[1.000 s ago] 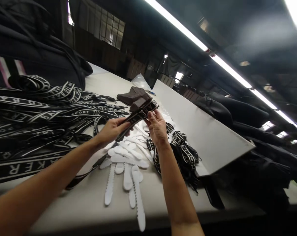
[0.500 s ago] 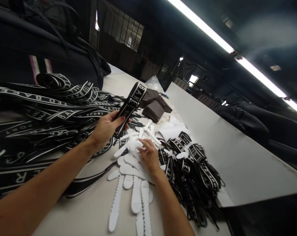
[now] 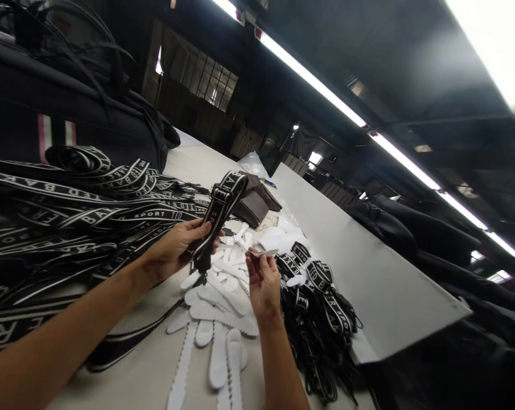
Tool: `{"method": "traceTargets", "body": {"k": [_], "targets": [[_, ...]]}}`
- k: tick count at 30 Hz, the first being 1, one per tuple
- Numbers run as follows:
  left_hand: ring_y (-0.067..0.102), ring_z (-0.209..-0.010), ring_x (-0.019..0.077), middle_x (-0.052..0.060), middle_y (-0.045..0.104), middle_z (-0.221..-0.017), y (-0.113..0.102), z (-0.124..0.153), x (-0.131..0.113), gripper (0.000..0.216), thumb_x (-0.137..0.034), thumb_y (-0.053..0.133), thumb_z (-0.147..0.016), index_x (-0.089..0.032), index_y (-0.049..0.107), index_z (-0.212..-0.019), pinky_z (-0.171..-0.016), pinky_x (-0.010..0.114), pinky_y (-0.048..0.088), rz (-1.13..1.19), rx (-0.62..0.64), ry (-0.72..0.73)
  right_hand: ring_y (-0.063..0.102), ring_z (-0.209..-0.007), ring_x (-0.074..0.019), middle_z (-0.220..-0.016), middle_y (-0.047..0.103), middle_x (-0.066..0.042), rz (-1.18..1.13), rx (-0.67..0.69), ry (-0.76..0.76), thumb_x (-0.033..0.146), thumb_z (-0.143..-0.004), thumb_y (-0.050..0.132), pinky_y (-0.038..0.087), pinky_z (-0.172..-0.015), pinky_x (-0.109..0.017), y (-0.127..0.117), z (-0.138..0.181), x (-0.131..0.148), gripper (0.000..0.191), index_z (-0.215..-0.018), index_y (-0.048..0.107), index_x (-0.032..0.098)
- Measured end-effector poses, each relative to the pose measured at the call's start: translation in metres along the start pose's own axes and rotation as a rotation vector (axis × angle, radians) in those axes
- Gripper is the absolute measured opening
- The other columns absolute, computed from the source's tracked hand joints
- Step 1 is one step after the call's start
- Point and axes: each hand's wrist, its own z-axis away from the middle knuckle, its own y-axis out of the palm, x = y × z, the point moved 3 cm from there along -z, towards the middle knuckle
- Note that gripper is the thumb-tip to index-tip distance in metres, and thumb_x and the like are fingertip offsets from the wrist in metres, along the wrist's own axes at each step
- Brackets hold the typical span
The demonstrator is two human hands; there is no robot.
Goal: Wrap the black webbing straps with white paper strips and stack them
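My left hand [image 3: 174,250] is closed around a folded black strap with white lettering [image 3: 218,208], held upright above the table. My right hand [image 3: 261,278] pinches one white scalloped strip [image 3: 269,252] just lifted off the heap of white strips [image 3: 223,302] lying below it. The two hands are close together, a little apart, over that heap.
A large pile of loose lettered black straps [image 3: 69,210] covers the table's left. Bundled, tied straps [image 3: 321,296] lie right of the white strips. Dark brown fabric pouches [image 3: 257,202] and a clear plastic bag [image 3: 252,165] sit farther back. The pale table [image 3: 368,267] ends at right; black bags [image 3: 69,114] stand behind.
My right hand left the strap, dropped to the white strips, and has risen pinching one. My left hand kept the folded strap, tilting it upright.
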Motion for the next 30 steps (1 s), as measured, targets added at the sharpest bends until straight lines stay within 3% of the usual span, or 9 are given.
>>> {"method": "traceTargets", "body": {"k": [3,7,10,14,18,21,25,30], "targets": [[0.06,-0.058,0.0118,0.006,0.066,-0.074,0.015,0.008,0.012,0.022,-0.029,0.077,-0.075,-0.012,0.067,-0.085,-0.055,0.021,0.053,-0.016,0.123,-0.137,0.069,-0.09,-0.0168,-0.086,0.073,-0.006,-0.104,-0.026,-0.033,0.042,-0.084,0.067,0.053,-0.094,-0.034,-0.007,0.003,0.002,0.026,-0.08,0.068,0.017],[0.061,-0.06,0.0105,0.007,0.068,-0.085,0.029,0.015,0.034,0.03,-0.039,0.074,-0.078,-0.014,0.067,-0.094,-0.053,0.018,0.05,-0.141,0.279,-0.237,0.069,-0.081,-0.0176,-0.079,0.072,-0.007,-0.081,-0.021,0.002,0.058,-0.088,0.055,0.054,-0.087,-0.032,-0.01,0.004,-0.003,0.046,-0.074,0.07,0.016],[0.062,-0.063,0.0115,0.008,0.068,-0.09,0.032,0.016,0.047,0.04,-0.042,0.074,-0.077,-0.015,0.064,-0.105,-0.054,0.019,0.049,-0.178,0.322,-0.252,0.067,-0.074,-0.0168,-0.072,0.069,-0.004,-0.054,-0.027,0.003,0.056,-0.087,0.057,0.054,-0.08,-0.031,-0.012,0.004,-0.008,0.045,-0.069,0.068,0.016],[0.063,-0.065,0.0133,0.009,0.068,-0.09,0.028,0.012,0.058,0.045,-0.045,0.076,-0.074,-0.015,0.062,-0.105,-0.056,0.021,0.05,-0.187,0.281,-0.297,0.063,-0.068,-0.0154,-0.067,0.065,-0.001,-0.029,-0.055,-0.029,0.048,-0.085,0.061,0.053,-0.074,-0.029,-0.016,0.006,-0.009,0.036,-0.066,0.063,0.017],[0.063,-0.067,0.0115,0.008,0.067,-0.098,0.026,0.01,0.064,0.038,-0.042,0.074,-0.077,-0.014,0.063,-0.102,-0.058,0.02,0.051,-0.142,0.298,-0.354,0.058,-0.064,-0.0136,-0.063,0.059,0.0,0.0,-0.045,-0.05,0.054,-0.089,0.051,0.051,-0.069,-0.026,-0.016,0.009,-0.004,0.047,-0.06,0.06,0.017],[0.062,-0.065,0.0108,0.005,0.065,-0.094,0.028,0.011,0.065,0.039,-0.039,0.074,-0.078,-0.017,0.062,-0.108,-0.058,0.021,0.051,-0.086,0.325,-0.369,0.056,-0.062,-0.0121,-0.061,0.057,0.001,0.011,-0.005,-0.038,0.054,-0.084,0.06,0.048,-0.066,-0.024,-0.015,0.009,-0.005,0.045,-0.059,0.057,0.017],[0.064,-0.066,0.0106,0.004,0.067,-0.093,0.028,0.012,0.063,0.054,-0.037,0.074,-0.078,-0.022,0.052,-0.124,-0.061,0.019,0.05,-0.144,0.24,-0.29,0.055,-0.06,-0.01,-0.068,0.061,0.004,0.073,0.0,0.016,0.037,-0.068,0.082,0.046,-0.061,-0.022,-0.015,0.006,-0.012,0.03,-0.076,0.06,0.018],[0.064,-0.068,0.0115,0.004,0.067,-0.093,0.028,0.011,0.061,0.062,-0.041,0.073,-0.077,-0.02,0.046,-0.128,-0.063,0.02,0.048,-0.371,0.13,-0.142,0.064,-0.087,-0.0176,-0.097,0.07,-0.004,0.077,0.103,0.105,0.034,-0.069,0.082,0.051,-0.082,-0.03,-0.014,0.003,-0.017,0.038,-0.099,0.065,0.018]]}}
